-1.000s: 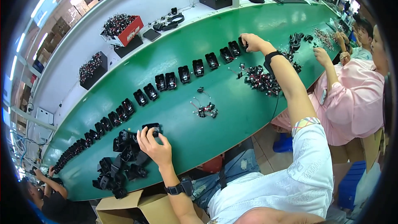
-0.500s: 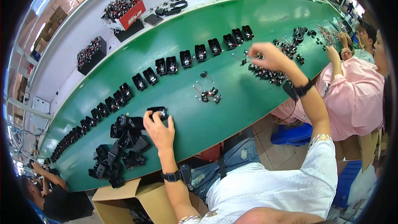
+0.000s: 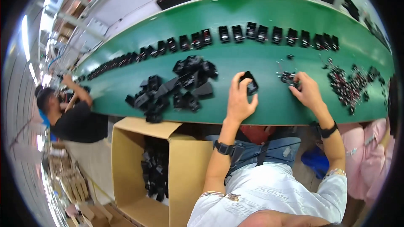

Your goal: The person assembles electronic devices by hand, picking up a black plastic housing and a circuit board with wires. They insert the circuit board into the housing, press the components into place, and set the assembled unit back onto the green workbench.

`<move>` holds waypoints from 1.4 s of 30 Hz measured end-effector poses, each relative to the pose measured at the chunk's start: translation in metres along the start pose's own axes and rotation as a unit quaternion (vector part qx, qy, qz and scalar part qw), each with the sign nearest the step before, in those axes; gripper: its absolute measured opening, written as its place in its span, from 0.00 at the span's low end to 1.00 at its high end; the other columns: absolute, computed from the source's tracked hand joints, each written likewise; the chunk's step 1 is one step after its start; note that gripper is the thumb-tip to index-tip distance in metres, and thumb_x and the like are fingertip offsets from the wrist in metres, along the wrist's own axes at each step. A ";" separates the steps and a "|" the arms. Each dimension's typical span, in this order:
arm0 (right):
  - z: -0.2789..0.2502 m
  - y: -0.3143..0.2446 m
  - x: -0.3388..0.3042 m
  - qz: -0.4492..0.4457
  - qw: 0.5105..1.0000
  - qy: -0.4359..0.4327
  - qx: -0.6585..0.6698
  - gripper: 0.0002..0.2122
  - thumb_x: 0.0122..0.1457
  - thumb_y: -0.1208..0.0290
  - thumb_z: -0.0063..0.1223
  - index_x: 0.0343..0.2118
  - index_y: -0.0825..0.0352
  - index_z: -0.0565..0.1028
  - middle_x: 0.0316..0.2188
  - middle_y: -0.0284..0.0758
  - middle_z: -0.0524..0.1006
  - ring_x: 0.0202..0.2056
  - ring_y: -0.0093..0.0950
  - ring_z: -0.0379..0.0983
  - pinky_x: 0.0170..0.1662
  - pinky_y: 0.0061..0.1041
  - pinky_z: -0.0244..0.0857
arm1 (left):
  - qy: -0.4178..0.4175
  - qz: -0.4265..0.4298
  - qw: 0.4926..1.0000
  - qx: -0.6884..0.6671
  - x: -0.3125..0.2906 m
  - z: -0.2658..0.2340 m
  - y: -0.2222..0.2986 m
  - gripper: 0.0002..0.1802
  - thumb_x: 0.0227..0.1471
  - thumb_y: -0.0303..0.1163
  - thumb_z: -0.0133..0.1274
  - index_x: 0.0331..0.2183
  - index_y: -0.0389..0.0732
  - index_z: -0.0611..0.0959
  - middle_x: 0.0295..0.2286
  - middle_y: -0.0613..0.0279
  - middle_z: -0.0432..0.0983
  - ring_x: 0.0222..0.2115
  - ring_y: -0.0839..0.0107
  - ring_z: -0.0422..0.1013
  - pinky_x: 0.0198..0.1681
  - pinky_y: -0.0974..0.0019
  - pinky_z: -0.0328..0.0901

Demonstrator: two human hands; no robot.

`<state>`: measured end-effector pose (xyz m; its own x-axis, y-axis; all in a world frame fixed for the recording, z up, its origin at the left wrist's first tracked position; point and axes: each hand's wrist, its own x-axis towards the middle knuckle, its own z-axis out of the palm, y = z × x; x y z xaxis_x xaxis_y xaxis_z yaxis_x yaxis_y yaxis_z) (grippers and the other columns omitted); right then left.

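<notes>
- The small black plastic housing (image 3: 250, 83) sits near the front edge of the green bench (image 3: 235, 65), a little right of its middle, pinched in the left hand (image 3: 240, 98).
- That hand is partly closed: fingertips curl round the housing's near side while the thumb presses from the left, and the part seems lifted just off the surface.
- The right hand (image 3: 306, 90) rests just to the right, fingers bent down onto a small cluster of tiny dark parts (image 3: 288, 77); whether it has one pinched cannot be told, as the fingertips cover them.
- To do this step well, I judge the housing should be kept steady with its open face up and turned toward the right hand, so that a small part can go straight in without fumbling.
- Picking one piece cleanly from the cluster matters; dragging several along would scatter them across the bench.
- To the left lies a loose heap of black housings (image 3: 176, 86), reaching the front edge.
- A larger scatter of small parts (image 3: 351, 82) lies toward the right end.
- Along the back runs a long row of housings (image 3: 235, 35), set side by side.
- Below the front edge stands an open cardboard box (image 3: 139, 168) with more black parts inside.
</notes>
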<state>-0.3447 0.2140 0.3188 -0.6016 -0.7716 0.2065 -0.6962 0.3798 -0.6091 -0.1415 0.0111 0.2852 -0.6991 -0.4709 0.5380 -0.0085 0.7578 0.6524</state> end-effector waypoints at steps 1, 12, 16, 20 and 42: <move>0.001 -0.001 0.001 -0.035 0.999 0.001 0.017 0.14 0.51 0.76 0.66 0.37 0.66 0.71 0.31 0.37 0.73 0.25 0.30 0.70 0.30 0.31 0.66 | 0.015 -0.010 1.000 0.011 -0.002 -0.001 -0.003 0.33 0.43 0.26 0.64 0.52 0.39 0.73 0.59 0.41 0.61 0.58 0.38 0.63 0.61 0.48 0.62; -0.010 0.041 -0.010 0.046 0.999 0.020 0.000 0.15 0.51 0.79 0.69 0.31 0.68 0.67 0.24 0.31 0.68 0.23 0.21 0.63 0.28 0.23 0.60 | -0.022 -0.035 0.998 0.046 -0.006 0.000 -0.007 0.40 0.43 0.31 0.68 0.57 0.37 0.69 0.54 0.44 0.65 0.57 0.42 0.64 0.61 0.48 0.61; -0.025 0.057 -0.011 0.067 0.994 0.040 0.070 0.08 0.56 0.82 0.60 0.37 0.69 0.72 0.26 0.29 0.70 0.26 0.17 0.63 0.30 0.20 0.59 | 0.000 -0.046 0.998 0.041 -0.008 -0.002 -0.009 0.39 0.43 0.29 0.67 0.57 0.37 0.70 0.54 0.44 0.66 0.55 0.43 0.66 0.59 0.48 0.63; -0.031 0.092 -0.016 0.028 0.999 0.041 0.018 0.06 0.61 0.80 0.53 0.41 0.70 0.74 0.27 0.37 0.74 0.27 0.26 0.69 0.32 0.24 0.62 | -0.001 -0.041 0.998 0.037 -0.006 0.002 -0.005 0.39 0.41 0.29 0.67 0.56 0.38 0.71 0.54 0.45 0.66 0.54 0.43 0.67 0.58 0.48 0.64; 0.013 -0.057 -0.044 0.081 0.865 -0.097 0.485 0.16 0.65 0.76 0.54 0.55 0.71 0.72 0.57 0.39 0.74 0.54 0.29 0.75 0.59 0.29 0.67 | -0.072 -0.054 0.994 -0.067 -0.032 -0.023 0.030 0.36 0.44 0.32 0.68 0.56 0.39 0.75 0.55 0.46 0.70 0.55 0.45 0.69 0.58 0.51 0.66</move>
<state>-0.2730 0.2198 0.3346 -0.5173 -0.8556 -0.0175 0.1052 -0.0432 -0.9935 -0.1034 0.0387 0.2998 -0.7950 -0.4693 0.3843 -0.0011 0.6347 0.7727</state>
